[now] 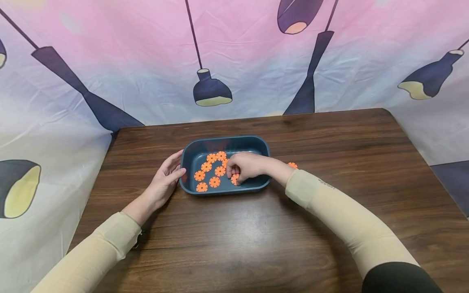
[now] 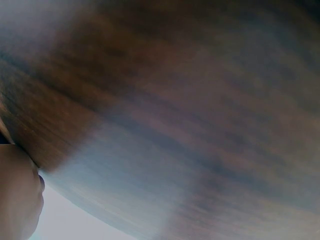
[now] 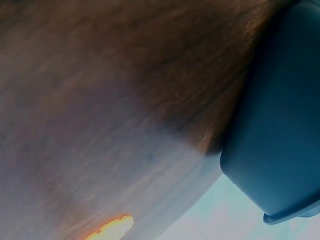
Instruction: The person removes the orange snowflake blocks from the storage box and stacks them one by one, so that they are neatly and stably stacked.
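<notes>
A dark blue plastic basin [image 1: 224, 191] with rounded corners stands on the wooden table. Flat orange notched discs [image 1: 214, 182], several of them, lie spread over its floor, mostly toward the left half. My left hand [image 1: 165, 179] grips the basin's left end, thumb at the rim and fingers along the outer wall. Reaching in over the right side, my right hand [image 1: 246, 165] has its fingers curled down at the floor and pinches an orange disc [image 1: 235, 179]. That hand partly covers another disc behind it. In the left wrist view, only a bit of the left hand [image 2: 19, 195] shows.
One more orange disc [image 1: 292, 165] lies on the table right of the basin, partly behind the right forearm; the right wrist view shows it as a bright orange disc [image 3: 112, 230]. A printed cloth [image 1: 161, 93] hangs behind the wooden table [image 1: 220, 244].
</notes>
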{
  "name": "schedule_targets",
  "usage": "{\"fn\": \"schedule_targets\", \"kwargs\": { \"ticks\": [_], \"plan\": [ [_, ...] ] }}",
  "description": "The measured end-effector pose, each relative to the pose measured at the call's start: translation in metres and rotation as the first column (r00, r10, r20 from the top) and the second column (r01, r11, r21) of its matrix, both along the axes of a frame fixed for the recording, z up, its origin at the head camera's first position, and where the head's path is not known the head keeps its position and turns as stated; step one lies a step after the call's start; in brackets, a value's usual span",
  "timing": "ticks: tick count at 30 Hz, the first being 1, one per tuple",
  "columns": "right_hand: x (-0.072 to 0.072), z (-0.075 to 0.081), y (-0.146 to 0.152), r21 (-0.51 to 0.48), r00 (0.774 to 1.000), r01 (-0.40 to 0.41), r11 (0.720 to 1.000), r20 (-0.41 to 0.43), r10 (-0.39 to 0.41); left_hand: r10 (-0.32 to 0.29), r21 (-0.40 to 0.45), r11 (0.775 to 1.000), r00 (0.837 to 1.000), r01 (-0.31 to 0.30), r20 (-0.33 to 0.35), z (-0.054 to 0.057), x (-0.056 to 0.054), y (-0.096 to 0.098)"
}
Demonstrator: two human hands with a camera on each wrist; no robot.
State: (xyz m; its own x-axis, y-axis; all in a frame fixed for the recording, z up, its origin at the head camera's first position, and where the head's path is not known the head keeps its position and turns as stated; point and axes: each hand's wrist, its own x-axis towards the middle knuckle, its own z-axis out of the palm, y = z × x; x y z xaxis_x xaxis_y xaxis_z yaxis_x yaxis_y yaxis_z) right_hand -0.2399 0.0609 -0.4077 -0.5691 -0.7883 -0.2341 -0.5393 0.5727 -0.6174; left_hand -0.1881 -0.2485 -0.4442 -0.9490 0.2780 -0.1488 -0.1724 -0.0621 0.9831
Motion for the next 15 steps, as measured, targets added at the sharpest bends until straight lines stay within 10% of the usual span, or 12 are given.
{"fn": "schedule_targets", "kwargs": {
  "ticks": [15],
  "plan": [
    [-0.003,0.019,0.007,-0.036,1.0,0.001,0.999,0.009,0.0,0.007,-0.006,1.0,1.0,-0.007,0.015,0.001,-0.001,0.001]
  ]
}}
